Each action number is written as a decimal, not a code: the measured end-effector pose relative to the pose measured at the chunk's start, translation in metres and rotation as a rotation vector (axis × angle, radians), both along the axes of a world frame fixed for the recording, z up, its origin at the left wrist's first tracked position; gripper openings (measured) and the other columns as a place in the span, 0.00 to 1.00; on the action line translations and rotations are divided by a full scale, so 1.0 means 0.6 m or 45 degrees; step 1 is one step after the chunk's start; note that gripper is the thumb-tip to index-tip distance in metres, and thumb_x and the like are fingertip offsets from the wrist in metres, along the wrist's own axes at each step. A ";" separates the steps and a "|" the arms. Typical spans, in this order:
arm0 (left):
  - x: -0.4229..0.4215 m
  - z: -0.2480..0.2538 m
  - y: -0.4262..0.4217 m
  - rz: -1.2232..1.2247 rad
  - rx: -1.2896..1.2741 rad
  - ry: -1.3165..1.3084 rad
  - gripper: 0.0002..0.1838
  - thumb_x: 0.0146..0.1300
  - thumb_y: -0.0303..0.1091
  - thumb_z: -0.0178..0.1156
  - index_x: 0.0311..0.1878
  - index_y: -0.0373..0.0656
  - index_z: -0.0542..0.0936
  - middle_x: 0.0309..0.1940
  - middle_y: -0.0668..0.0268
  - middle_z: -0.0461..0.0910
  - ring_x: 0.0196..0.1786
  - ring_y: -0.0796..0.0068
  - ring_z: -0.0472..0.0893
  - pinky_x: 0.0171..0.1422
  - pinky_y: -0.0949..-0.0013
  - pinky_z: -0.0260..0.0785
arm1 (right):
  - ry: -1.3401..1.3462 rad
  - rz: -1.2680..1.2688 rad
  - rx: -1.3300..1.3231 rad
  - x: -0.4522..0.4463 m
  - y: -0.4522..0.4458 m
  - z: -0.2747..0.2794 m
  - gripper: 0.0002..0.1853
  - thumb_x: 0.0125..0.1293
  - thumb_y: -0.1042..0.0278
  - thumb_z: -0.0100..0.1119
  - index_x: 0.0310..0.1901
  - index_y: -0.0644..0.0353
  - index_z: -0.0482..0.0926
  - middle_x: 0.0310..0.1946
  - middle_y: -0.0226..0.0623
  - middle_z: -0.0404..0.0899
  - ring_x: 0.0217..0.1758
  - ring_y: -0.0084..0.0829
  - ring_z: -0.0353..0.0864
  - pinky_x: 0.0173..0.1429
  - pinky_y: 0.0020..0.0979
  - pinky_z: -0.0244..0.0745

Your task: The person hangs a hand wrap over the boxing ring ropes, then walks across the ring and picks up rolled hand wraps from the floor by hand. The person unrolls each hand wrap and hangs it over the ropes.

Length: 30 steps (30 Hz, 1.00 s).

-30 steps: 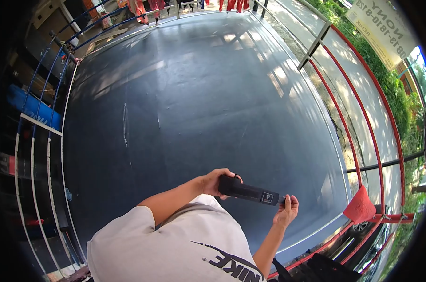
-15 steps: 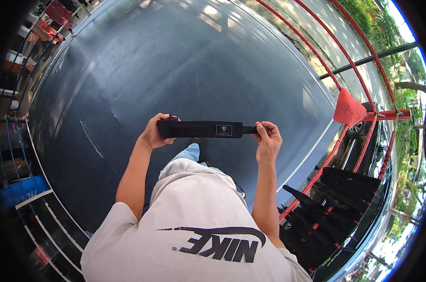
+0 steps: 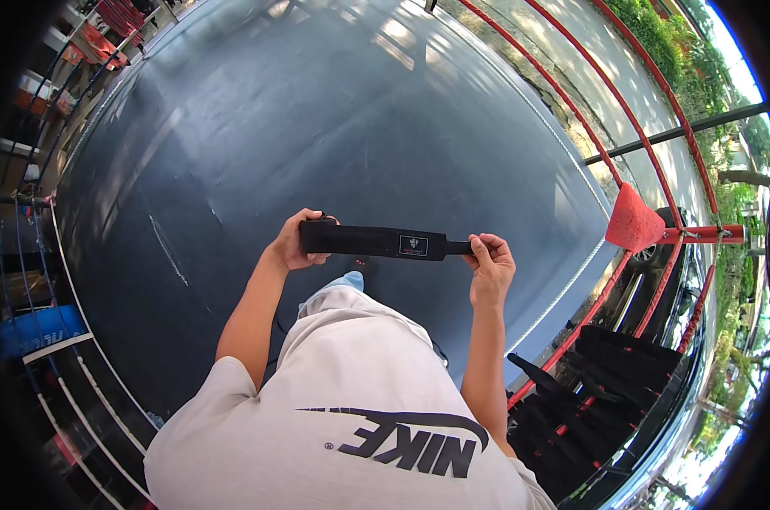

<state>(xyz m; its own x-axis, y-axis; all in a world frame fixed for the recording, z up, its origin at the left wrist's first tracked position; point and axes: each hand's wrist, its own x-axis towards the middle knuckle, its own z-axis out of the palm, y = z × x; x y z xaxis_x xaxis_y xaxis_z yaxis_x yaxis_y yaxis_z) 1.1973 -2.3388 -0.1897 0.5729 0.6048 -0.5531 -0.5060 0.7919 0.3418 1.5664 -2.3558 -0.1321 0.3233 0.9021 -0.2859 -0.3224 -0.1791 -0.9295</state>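
A black padded strap (image 3: 359,240) is stretched level between my two hands, above the floor and in front of my body. Near its right end sits a rectangular label (image 3: 414,246) with a pale border and emblem. My left hand (image 3: 295,244) is closed around the strap's thicker left end, where some of it is hidden by the fingers. At the other side, my right hand (image 3: 492,266) pinches the narrow tab (image 3: 458,247) between thumb and fingers.
I stand on the dark grey mat (image 3: 232,161) of a boxing ring. Red ropes (image 3: 648,140) and a red corner pad (image 3: 634,218) are on the right, with black items (image 3: 606,382) hung over the ropes below. A blue bag-like object (image 3: 41,331) lies beyond the left ropes.
Both hands and the strap appear slightly lower and farther right in the view. The whole scene has shifted a little too, and the grip on each end stays the same.
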 end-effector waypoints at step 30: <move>0.190 0.079 0.412 0.284 -0.208 -0.064 0.28 0.71 0.59 0.57 0.53 0.41 0.81 0.41 0.59 0.86 0.30 0.72 0.80 0.34 0.72 0.74 | 0.591 0.947 -0.487 -0.105 0.445 -0.121 0.41 0.77 0.26 0.29 0.55 0.58 0.79 0.42 0.33 0.82 0.53 0.35 0.79 0.64 0.45 0.68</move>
